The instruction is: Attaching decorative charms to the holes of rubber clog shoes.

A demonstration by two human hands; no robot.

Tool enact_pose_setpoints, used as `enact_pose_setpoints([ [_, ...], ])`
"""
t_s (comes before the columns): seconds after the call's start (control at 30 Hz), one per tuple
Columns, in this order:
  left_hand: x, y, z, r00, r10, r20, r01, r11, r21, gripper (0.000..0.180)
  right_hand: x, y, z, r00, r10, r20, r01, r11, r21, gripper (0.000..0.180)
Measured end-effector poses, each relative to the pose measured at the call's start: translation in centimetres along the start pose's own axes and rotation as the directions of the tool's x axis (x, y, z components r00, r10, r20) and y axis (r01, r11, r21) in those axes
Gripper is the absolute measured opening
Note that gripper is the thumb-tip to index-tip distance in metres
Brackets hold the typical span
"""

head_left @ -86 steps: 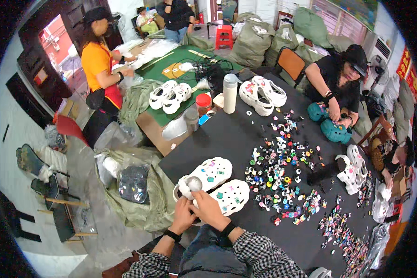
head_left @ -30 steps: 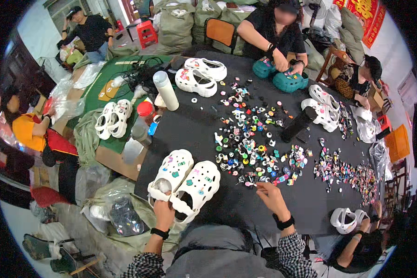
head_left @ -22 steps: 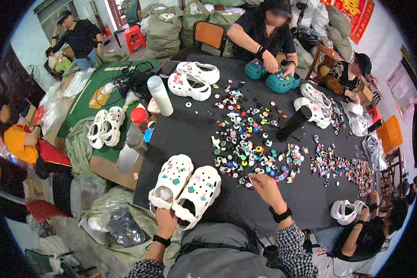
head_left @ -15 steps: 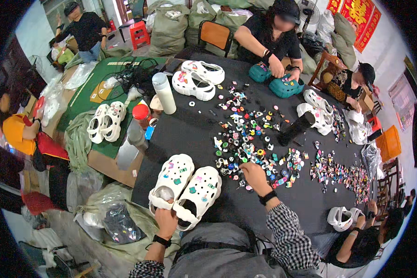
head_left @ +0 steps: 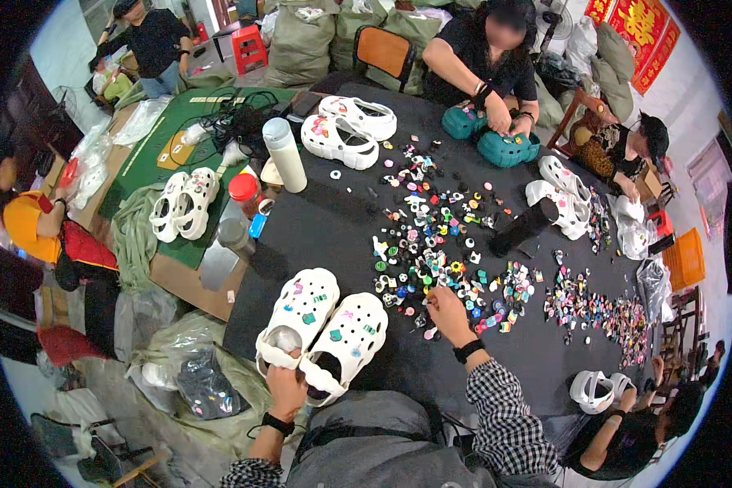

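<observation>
Two white clogs stand side by side at the table's near edge, each with coloured charms in its holes: the left clog [head_left: 311, 286] and the right clog [head_left: 364, 324]. My left hand [head_left: 286, 394] is closed round the back of the left clog, near its heel strap; some fingers are hidden by it. At the near edge of the loose shoe charms [head_left: 431, 259], my right hand [head_left: 450, 317] has its fingers drawn together. Whatever may be between those fingertips is too small to make out.
A dark cylinder [head_left: 525, 228] stands past the charms. A white bottle [head_left: 285, 156] and a red-lidded jar [head_left: 244, 191] are at the left. Across the table a co-worker handles teal clogs [head_left: 508, 149]; more white clogs [head_left: 342, 140] sit at the far side.
My right hand stays by the charms, with its fingers slightly shifted. The left hand keeps its hold on the clog. The whole view has tilted a little.
</observation>
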State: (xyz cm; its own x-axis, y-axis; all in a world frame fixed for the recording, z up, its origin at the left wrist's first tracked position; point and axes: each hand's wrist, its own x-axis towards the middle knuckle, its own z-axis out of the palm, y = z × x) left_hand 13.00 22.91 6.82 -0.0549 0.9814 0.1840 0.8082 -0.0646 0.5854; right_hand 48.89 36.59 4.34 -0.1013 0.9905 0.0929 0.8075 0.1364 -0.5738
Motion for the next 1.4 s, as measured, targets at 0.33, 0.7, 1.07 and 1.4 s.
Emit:
enact_pose_setpoints([
  [0.33,0.2,-0.2,0.1,0.999,0.035,-0.038,-0.036,0.999,-0.027,0.039,1.0,0.1,0.3,0.982,0.183,0.033,-0.185,0.936,0.300,0.019],
  [0.7,0.6,-1.2,-0.5,0.996,0.016,0.083,-0.014,1.000,-0.028,0.034,0.6,-1.3,-2.5,0.852,0.309,0.422,-0.509,0.302,0.806,0.025],
  [1.07,0.3,-1.3,-0.2,0.998,-0.001,0.063,0.001,1.000,0.007,0.036,0.4,0.7,0.0,0.998,-0.035,-0.056,0.035,0.999,0.011,0.016],
  [1.4,0.4,-0.4,-0.5,0.999,0.035,0.002,-0.035,0.997,0.067,0.034,2.0,-2.4,1.9,0.999,-0.033,-0.020,0.027,0.970,-0.242,0.029],
])
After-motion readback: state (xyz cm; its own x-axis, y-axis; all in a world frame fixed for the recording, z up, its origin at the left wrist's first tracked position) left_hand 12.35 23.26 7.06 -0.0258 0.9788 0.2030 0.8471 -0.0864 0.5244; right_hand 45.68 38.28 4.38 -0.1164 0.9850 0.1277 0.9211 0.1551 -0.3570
